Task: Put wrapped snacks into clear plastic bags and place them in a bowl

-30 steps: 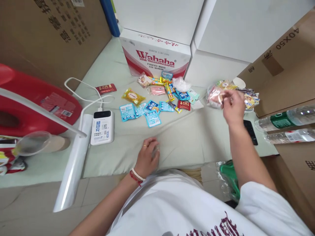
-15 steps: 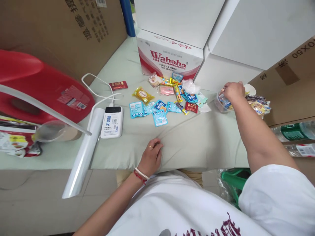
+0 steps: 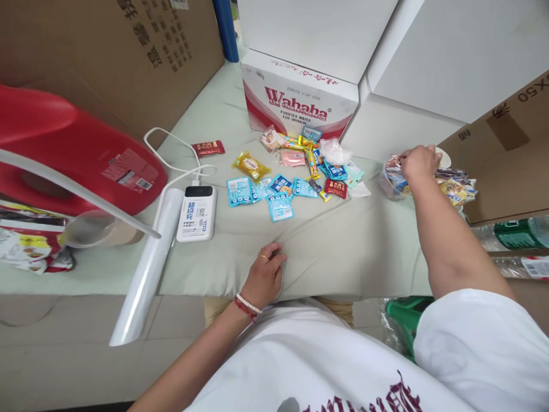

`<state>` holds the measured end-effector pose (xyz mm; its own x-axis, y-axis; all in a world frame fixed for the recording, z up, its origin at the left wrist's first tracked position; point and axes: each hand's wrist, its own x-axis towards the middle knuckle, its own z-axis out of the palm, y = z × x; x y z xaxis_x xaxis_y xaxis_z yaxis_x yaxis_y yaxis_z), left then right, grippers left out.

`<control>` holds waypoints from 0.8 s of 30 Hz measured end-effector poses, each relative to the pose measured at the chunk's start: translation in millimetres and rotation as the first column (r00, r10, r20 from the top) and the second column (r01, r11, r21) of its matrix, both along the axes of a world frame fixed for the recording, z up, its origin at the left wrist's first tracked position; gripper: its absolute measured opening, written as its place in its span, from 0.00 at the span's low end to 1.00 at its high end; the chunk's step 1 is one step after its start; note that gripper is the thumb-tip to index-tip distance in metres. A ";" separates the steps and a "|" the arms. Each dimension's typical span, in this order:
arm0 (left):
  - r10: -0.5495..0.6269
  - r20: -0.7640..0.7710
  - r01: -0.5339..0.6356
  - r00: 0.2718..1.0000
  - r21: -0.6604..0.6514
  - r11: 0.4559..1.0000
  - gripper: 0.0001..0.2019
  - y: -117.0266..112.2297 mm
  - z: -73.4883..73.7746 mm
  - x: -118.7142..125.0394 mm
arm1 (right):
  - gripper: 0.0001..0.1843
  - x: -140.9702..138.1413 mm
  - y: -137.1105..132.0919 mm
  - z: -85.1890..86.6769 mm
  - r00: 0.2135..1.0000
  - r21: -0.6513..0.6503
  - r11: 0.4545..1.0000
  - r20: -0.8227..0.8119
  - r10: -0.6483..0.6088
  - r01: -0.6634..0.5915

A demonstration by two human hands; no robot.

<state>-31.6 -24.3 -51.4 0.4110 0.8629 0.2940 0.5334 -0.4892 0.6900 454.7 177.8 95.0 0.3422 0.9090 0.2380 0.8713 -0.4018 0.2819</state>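
My left hand (image 3: 266, 277) lies at the table's front edge, its fingers curled together with nothing visible in them. At the right, my right hand (image 3: 419, 166) is over a clear plastic tub (image 3: 386, 182) of wrapped snacks. Its fingers bend down among the packets, and the fingertips are hidden. Beside that hand, a biscuit packet (image 3: 455, 190) shows at the tub's right side. Mid-table lies a loose spread of snacks: light-blue sachets (image 3: 281, 206), a yellow-wrapped cake (image 3: 251, 166), a pink packet (image 3: 292, 158), a red packet (image 3: 335, 188) and a crumpled clear wrapper (image 3: 335, 151).
A white power bank (image 3: 196, 214) with a cable sits left, next to a white tube (image 3: 148, 269) overhanging the edge. Further left are a red jug (image 3: 77, 154) and a plastic cup (image 3: 98, 229). A Wahaha carton (image 3: 300, 100) and cardboard boxes (image 3: 510, 131) border the table.
My right hand has shifted slightly within the tub, its fingers turning further down among the packets. The view has drifted a little. My left hand stays where it was.
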 end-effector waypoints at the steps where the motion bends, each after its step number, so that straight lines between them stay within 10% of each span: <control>1: -0.002 0.000 0.002 1.000 -0.007 1.000 0.17 0.1 0.1 0.0 | 0.18 -0.5 -0.7 -0.4 0.998 -0.001 0.999 -0.052 -0.036 0.036; 9: -0.011 0.010 0.010 1.000 0.026 1.000 0.15 0.7 4.2 0.8 | 0.14 -16.3 -9.8 10.3 0.996 -0.077 0.993 0.004 -0.087 0.087; 15: -0.008 0.031 0.009 0.999 -0.029 1.000 0.14 1.0 7.0 0.8 | 0.16 -46.3 -15.4 13.4 0.993 0.179 0.978 -0.033 0.116 -0.108; 20: -0.006 0.036 0.007 0.999 -0.025 1.000 0.14 0.4 5.5 1.0 | 0.18 -87.5 20.6 -8.8 0.897 0.116 0.930 -0.248 0.366 -0.348; 24: -0.009 0.019 0.009 1.000 -0.011 1.000 0.14 -0.4 6.0 0.6 | 0.19 -123.2 56.3 -38.0 0.870 0.191 0.934 -0.345 0.353 -0.303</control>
